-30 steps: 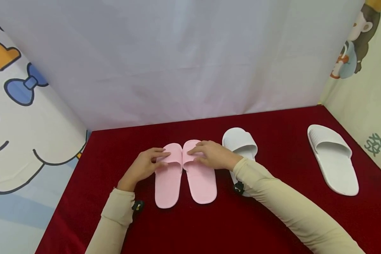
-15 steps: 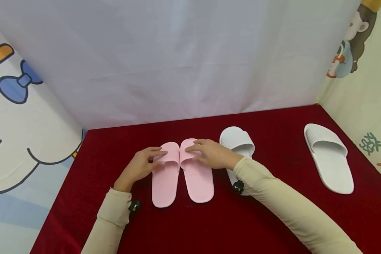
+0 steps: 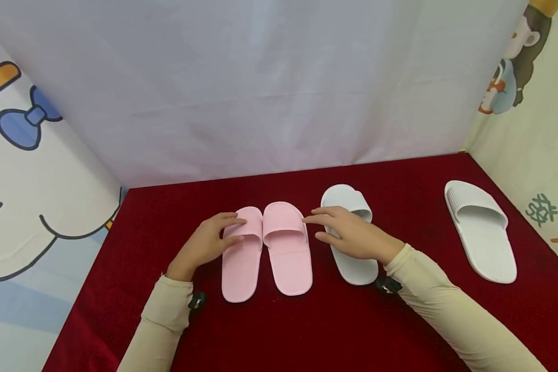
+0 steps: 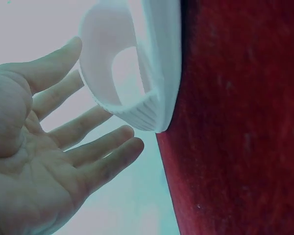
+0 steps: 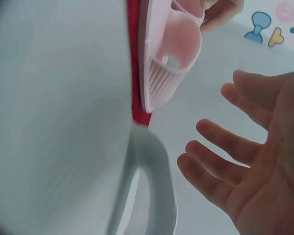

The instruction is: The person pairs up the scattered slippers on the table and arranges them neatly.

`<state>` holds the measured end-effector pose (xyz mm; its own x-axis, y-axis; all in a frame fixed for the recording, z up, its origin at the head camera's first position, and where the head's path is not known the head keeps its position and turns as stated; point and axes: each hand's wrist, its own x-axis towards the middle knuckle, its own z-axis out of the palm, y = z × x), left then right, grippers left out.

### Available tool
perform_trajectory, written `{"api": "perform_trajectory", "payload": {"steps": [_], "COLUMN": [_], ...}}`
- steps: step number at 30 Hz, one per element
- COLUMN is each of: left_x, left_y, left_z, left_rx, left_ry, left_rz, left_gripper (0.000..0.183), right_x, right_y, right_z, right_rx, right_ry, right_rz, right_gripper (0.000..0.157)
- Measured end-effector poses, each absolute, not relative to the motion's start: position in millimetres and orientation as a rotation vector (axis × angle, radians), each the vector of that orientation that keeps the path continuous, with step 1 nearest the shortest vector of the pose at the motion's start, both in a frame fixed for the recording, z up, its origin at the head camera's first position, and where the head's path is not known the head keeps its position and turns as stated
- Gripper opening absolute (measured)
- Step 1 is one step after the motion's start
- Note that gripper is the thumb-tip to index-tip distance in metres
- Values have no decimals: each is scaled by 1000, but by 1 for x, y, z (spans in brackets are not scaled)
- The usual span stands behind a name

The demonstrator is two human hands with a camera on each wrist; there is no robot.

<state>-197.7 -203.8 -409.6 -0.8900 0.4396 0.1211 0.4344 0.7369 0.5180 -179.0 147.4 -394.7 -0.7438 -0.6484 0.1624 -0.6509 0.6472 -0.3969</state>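
Observation:
Two pink slippers lie side by side on the red cloth, toes pointing away. My left hand (image 3: 204,242) is at the strap of the left pink slipper (image 3: 240,274), its relaxed fingers overlapping the strap in the head view. In the left wrist view the fingers spread beside that slipper's strap (image 4: 137,110), not curled round it. My right hand (image 3: 353,232) hovers over a white slipper (image 3: 355,268), fingers extended toward the right pink slipper (image 3: 292,268). The right wrist view has this hand (image 5: 250,152) empty, apart from the pink strap (image 5: 169,81).
A second white slipper (image 3: 488,248) lies at the right of the red cloth (image 3: 269,336). A pale curtain (image 3: 260,103) rises behind the cloth. Printed cartoon panels stand at the left (image 3: 42,217) and right (image 3: 530,155).
My right hand has left the right pink slipper's strap and moved right, over the nearer white slipper. The left hand stays at the left pink slipper. The head view has shifted slightly.

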Motion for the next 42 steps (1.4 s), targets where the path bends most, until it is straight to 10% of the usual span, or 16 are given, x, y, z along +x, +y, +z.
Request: {"api": "perform_trajectory", "payload": {"steps": [27,42], "left_x": [-180,-205], "left_y": [-59,27], "left_z": [-376,-380], "left_rx": [1132,901], "left_ry": [2915,2862], "left_rz": [607,225], "left_gripper": [36,60], "right_x": [-175,-183], "right_y": [374,433], "right_z": [-386,-414], "right_rx": [521,357], "right_ry": [-2889,-2947], "right_rz": [680,673], "right_gripper": [50,54]}}
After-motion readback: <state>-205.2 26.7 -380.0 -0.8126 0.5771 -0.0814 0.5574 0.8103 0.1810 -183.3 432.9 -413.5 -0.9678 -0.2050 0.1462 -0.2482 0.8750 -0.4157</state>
